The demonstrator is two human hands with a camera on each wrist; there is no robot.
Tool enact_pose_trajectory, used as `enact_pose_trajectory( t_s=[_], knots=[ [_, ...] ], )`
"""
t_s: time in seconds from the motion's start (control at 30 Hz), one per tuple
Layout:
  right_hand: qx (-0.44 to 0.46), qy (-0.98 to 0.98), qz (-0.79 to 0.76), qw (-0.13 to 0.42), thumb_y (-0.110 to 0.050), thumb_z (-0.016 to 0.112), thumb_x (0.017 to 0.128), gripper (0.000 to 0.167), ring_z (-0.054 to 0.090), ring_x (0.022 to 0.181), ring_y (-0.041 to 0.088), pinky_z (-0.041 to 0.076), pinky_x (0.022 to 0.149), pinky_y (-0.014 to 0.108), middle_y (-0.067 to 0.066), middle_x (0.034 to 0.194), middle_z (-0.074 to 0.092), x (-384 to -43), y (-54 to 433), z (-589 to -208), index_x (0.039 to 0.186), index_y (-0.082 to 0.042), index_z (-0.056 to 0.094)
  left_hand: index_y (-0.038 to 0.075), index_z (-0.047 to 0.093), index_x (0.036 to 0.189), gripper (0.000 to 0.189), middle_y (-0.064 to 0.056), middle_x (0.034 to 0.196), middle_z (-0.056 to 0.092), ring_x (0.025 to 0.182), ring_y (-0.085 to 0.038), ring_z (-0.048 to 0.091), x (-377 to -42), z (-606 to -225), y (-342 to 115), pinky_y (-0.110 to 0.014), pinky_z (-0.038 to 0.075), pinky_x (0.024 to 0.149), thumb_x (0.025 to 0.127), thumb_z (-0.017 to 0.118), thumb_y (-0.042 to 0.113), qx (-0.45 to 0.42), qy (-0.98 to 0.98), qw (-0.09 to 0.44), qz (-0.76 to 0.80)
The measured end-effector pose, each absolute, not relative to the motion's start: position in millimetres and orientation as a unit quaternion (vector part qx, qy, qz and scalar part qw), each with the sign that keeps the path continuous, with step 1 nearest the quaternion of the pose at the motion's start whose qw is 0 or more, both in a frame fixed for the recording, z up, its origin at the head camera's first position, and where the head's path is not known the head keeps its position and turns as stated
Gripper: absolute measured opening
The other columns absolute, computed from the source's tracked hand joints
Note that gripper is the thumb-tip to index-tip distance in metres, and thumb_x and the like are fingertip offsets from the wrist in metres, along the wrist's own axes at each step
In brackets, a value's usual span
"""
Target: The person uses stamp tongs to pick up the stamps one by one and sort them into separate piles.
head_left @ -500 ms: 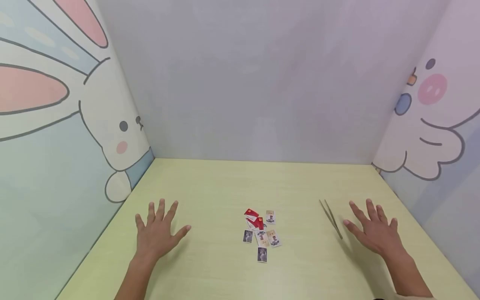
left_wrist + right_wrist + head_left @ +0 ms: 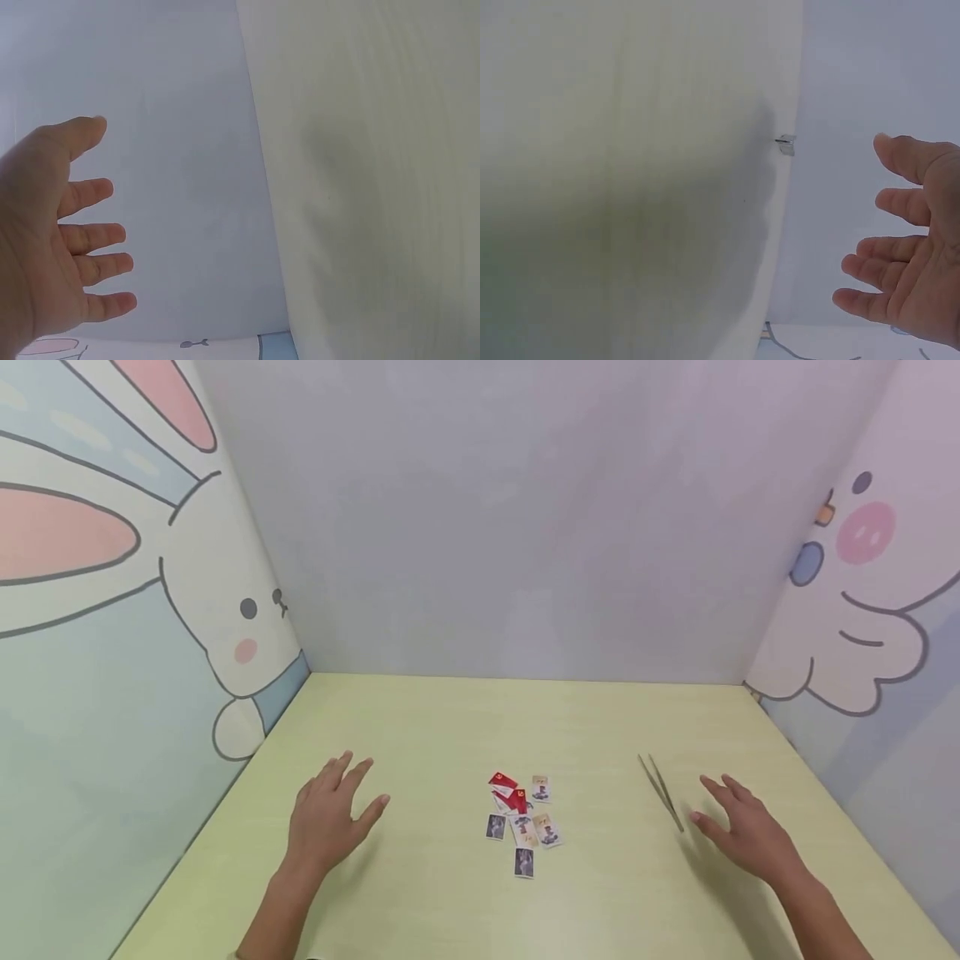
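Observation:
My left hand (image 2: 321,822) is held over the left part of the table with its fingers spread and nothing in it; the left wrist view shows its palm side and thumb. On the right, my right hand (image 2: 756,837) hovers with relaxed, slightly bent fingers, also holding nothing. A pair of metal tweezers (image 2: 671,811) lies just left of its thumb, prongs pointing away from me. Between the hands is a loose cluster of small stamp-like paper pieces: red ones (image 2: 520,799), cream picture ones (image 2: 548,831) and dark grey ones (image 2: 524,863). Some of them overlap.
The pale yellow table (image 2: 420,718) ends at a plain grey back wall (image 2: 480,527). Side walls carry cartoon drawings, a rabbit (image 2: 217,610) on the left and a pink-nosed animal (image 2: 862,577) on the right. A small shiny metal piece (image 2: 786,145) shows in the right wrist view.
The left hand has shifted a little to the right and turned, its fingers closer together. The right hand's fingers have drawn in from a wide spread. Papers and tweezers lie as before.

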State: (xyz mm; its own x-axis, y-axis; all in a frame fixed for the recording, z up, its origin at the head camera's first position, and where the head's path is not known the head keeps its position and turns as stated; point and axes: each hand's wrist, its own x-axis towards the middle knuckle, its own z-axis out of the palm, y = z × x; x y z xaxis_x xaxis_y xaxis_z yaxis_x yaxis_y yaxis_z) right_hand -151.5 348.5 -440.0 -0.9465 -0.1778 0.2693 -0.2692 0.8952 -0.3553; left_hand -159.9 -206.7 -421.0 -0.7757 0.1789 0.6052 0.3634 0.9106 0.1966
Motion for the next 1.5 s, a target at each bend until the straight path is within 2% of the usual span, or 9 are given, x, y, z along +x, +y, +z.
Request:
enact_pose_trajectory(
  t_s=[0.43, 0.57, 0.77, 0.9, 1.03, 1.27, 1.5],
  knots=[
    [0.137, -0.936, 0.276, 0.169, -0.016, 0.067, 0.085, 0.05, 0.041, 0.106, 0.056, 0.034, 0.078, 0.064, 0.037, 0.118, 0.045, -154, 338, -448, 0.122, 0.011, 0.049, 0.004, 0.063, 0.116, 0.053, -0.022, 0.123, 0.055, 0.113, -0.042, 0.049, -163, -425, -195, -0.059, 0.041, 0.081, 0.073, 0.075, 0.032, -0.209, -0.916, 0.296, -0.17],
    [0.133, -0.936, 0.288, 0.151, -0.016, 0.067, 0.086, 0.051, 0.042, 0.107, 0.054, 0.035, 0.08, 0.062, 0.036, 0.12, 0.046, -157, 332, -445, 0.124, 0.011, 0.048, 0.005, 0.064, 0.115, 0.051, -0.021, 0.122, 0.056, 0.112, -0.041, 0.051, -167, -426, -188, -0.058, 0.042, 0.081, 0.074, 0.075, 0.033, -0.228, -0.913, 0.289, -0.175],
    [0.115, -0.934, 0.323, 0.101, -0.018, 0.062, 0.09, 0.054, 0.048, 0.104, 0.052, 0.044, 0.077, 0.059, 0.036, 0.122, 0.045, -162, 327, -444, 0.129, 0.013, 0.042, 0.006, 0.064, 0.116, 0.049, -0.019, 0.124, 0.055, 0.116, -0.039, 0.049, -170, -429, -175, -0.057, 0.042, 0.084, 0.078, 0.072, 0.036, -0.248, -0.917, 0.253, -0.181],
    [0.104, -0.933, 0.336, 0.075, -0.021, 0.059, 0.092, 0.057, 0.047, 0.106, 0.052, 0.044, 0.079, 0.058, 0.037, 0.124, 0.043, -166, 327, -448, 0.132, 0.013, 0.039, 0.007, 0.064, 0.116, 0.048, -0.017, 0.126, 0.054, 0.118, -0.038, 0.047, -169, -433, -170, -0.058, 0.04, 0.086, 0.079, 0.072, 0.036, -0.249, -0.922, 0.231, -0.184],
    [0.099, -0.935, 0.335, 0.067, -0.022, 0.06, 0.091, 0.058, 0.048, 0.105, 0.052, 0.043, 0.078, 0.059, 0.037, 0.124, 0.043, -168, 327, -451, 0.132, 0.012, 0.039, 0.009, 0.064, 0.117, 0.047, -0.016, 0.127, 0.054, 0.118, -0.036, 0.048, -169, -434, -165, -0.057, 0.04, 0.087, 0.079, 0.071, 0.036, -0.256, -0.926, 0.209, -0.183],
    [0.077, -0.924, 0.373, 0.035, -0.026, 0.06, 0.091, 0.06, 0.046, 0.11, 0.052, 0.045, 0.079, 0.057, 0.037, 0.129, 0.039, -174, 325, -455, 0.134, 0.011, 0.037, 0.015, 0.063, 0.121, 0.053, -0.01, 0.125, 0.056, 0.114, -0.027, 0.052, -168, -431, -151, -0.049, 0.043, 0.088, 0.078, 0.069, 0.047, -0.269, -0.939, 0.147, -0.159],
    [0.054, -0.922, 0.383, 0.032, -0.025, 0.06, 0.092, 0.059, 0.047, 0.108, 0.052, 0.046, 0.078, 0.054, 0.039, 0.125, 0.041, -180, 317, -459, 0.132, 0.013, 0.038, 0.016, 0.061, 0.122, 0.052, -0.008, 0.127, 0.055, 0.114, -0.025, 0.051, -166, -436, -137, -0.047, 0.044, 0.088, 0.08, 0.067, 0.046, -0.317, -0.929, 0.093, -0.164]
  ],
)
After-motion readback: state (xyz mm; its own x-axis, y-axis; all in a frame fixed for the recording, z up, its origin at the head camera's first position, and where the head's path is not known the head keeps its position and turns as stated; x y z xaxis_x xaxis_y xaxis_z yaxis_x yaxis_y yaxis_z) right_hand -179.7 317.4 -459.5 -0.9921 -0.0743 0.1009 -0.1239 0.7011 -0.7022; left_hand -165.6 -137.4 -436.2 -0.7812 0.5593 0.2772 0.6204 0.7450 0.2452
